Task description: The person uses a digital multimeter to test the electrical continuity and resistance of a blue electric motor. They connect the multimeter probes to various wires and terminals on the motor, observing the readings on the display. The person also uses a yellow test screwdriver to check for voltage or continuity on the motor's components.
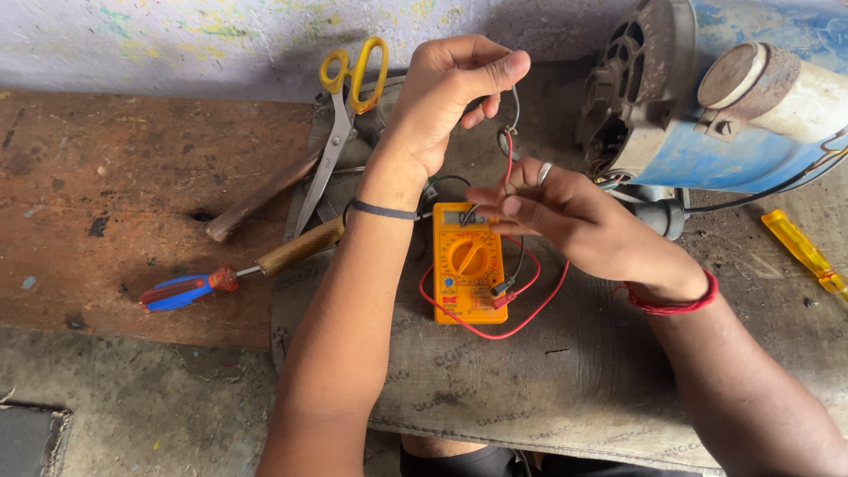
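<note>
Multimeter (466, 263), orange with a round dial, lies flat on the grey mat (618, 380) near the mat's middle, directly below both hands and touching neither. Its red lead (521, 305) loops out over the mat to the right and climbs between the hands; a black lead runs up beside it.

Left hand (450, 97) is raised above the meter toward the mat's far edge, fingers curled in, thumb and forefinger pinched on a thin grey wire (514, 110). Right hand (565, 212) hovers just right of and above the meter's top, fingers narrowed around the red lead and its probe; a ring sits on one finger.

Scissors (340, 124) with yellow handles lie at the mat's far left corner, a wooden-handled tool (296, 249) beside them. A blue-and-red screwdriver (185, 290) rests on the rusty bench left of the mat. A blue motor (733, 97) fills the far right corner, with a yellow screwdriver (804, 252) near the right edge.
</note>
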